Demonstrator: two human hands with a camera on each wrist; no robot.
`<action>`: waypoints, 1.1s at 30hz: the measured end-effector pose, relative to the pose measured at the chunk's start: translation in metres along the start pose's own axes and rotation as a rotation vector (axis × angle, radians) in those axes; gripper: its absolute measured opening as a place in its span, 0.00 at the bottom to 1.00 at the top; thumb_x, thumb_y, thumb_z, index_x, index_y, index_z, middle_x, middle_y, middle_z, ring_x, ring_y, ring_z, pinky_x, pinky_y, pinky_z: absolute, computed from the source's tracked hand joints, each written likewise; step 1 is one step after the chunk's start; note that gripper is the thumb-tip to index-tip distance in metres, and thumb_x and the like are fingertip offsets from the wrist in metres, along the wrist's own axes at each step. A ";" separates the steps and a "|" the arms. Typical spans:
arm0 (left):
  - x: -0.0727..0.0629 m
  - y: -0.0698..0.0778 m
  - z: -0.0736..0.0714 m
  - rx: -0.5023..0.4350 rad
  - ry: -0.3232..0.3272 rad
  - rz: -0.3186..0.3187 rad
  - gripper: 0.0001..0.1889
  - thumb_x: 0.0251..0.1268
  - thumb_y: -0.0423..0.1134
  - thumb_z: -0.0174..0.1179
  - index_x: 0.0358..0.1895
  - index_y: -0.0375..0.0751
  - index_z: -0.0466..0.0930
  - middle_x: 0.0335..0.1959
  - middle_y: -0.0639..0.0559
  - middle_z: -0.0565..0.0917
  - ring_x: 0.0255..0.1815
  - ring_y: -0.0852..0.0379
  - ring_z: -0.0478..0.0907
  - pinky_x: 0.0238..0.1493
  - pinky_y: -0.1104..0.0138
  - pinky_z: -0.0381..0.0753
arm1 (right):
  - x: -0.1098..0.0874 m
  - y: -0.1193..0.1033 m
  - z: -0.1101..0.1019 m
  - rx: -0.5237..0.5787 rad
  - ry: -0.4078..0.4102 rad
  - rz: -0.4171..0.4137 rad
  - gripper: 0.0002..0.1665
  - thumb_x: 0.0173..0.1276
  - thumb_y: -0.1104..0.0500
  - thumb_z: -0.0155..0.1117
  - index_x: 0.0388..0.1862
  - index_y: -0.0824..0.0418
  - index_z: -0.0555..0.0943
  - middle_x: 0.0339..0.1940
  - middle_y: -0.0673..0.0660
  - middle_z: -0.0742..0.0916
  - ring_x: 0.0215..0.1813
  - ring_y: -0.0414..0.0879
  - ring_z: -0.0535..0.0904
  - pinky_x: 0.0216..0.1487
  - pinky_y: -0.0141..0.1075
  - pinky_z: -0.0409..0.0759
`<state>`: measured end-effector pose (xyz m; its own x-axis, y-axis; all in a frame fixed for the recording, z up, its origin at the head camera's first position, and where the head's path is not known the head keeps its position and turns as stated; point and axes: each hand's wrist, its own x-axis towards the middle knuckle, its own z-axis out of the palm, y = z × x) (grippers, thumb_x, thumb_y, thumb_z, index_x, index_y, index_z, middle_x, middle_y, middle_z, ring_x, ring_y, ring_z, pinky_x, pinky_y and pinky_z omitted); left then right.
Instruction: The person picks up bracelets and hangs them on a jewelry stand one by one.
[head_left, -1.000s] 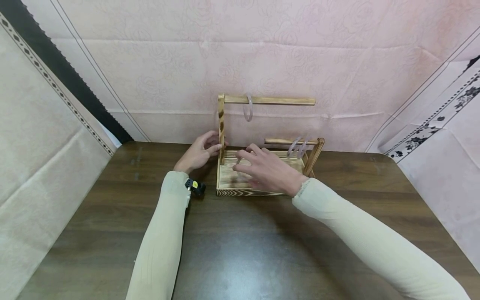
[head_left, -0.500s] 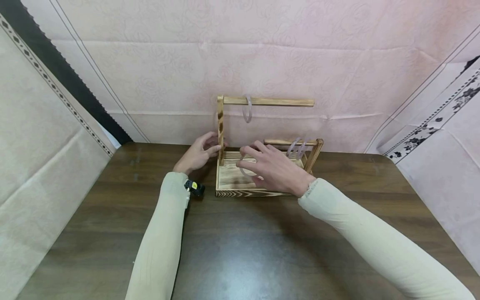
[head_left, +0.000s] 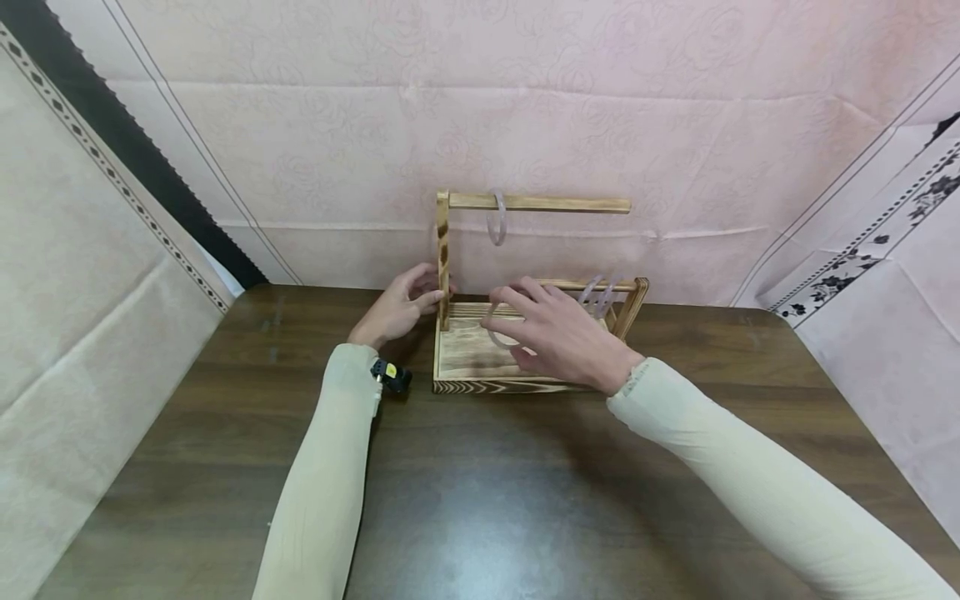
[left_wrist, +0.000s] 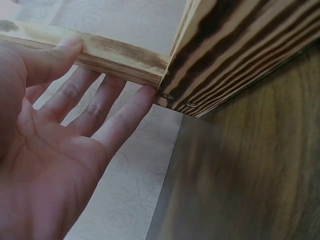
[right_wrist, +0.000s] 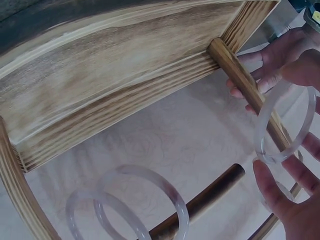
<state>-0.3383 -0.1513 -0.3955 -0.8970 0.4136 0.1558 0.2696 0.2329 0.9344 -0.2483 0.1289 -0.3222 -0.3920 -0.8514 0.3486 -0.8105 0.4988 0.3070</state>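
A wooden display stand has a shallow tray base [head_left: 459, 358], a tall post [head_left: 443, 250] at its left and a short post [head_left: 630, 310] at its right. My left hand [head_left: 400, 307] grips the tall post low down, thumb on one face and fingers behind, as the left wrist view shows. Over the tray, my right hand [head_left: 562, 335] holds a translucent bangle [right_wrist: 261, 132] between thumb and fingers. One similar bangle [head_left: 502, 220] hangs on the long upper bar [head_left: 577, 204]. Two more bangles [right_wrist: 178, 206] hang round the lower bar [right_wrist: 217, 189] on the right.
The stand sits near the back edge of a dark wooden table [head_left: 465, 475]. Pale patterned cloth [head_left: 360, 150] rises right behind it, with more cloth at both sides. The upper bar's right end is free.
My right hand has moved a little to the right over the tray with the bangle. The left hand stays on the post, and the hanging bangles have kept their places.
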 end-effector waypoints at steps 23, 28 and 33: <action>0.001 0.000 0.001 0.009 -0.024 -0.005 0.21 0.81 0.36 0.49 0.72 0.38 0.66 0.65 0.34 0.77 0.68 0.41 0.74 0.70 0.47 0.77 | -0.011 0.021 -0.016 0.024 0.090 0.052 0.29 0.59 0.61 0.73 0.61 0.51 0.80 0.62 0.59 0.79 0.59 0.58 0.74 0.46 0.49 0.84; 0.002 0.000 0.002 0.010 -0.031 0.016 0.21 0.82 0.36 0.48 0.73 0.38 0.66 0.65 0.32 0.76 0.70 0.41 0.73 0.71 0.48 0.77 | -0.013 0.025 -0.017 0.030 0.103 0.056 0.28 0.60 0.60 0.73 0.61 0.52 0.81 0.61 0.58 0.79 0.59 0.58 0.73 0.48 0.50 0.83; 0.001 0.000 0.003 0.007 -0.032 0.022 0.22 0.82 0.35 0.47 0.73 0.37 0.65 0.66 0.32 0.76 0.71 0.40 0.73 0.71 0.47 0.76 | -0.014 0.028 -0.019 0.037 0.127 0.058 0.27 0.59 0.61 0.73 0.59 0.54 0.81 0.60 0.59 0.79 0.59 0.58 0.74 0.51 0.50 0.82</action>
<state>-0.3384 -0.1485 -0.3961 -0.8793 0.4466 0.1655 0.2914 0.2295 0.9287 -0.2573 0.1578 -0.3020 -0.3823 -0.7927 0.4748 -0.8044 0.5384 0.2512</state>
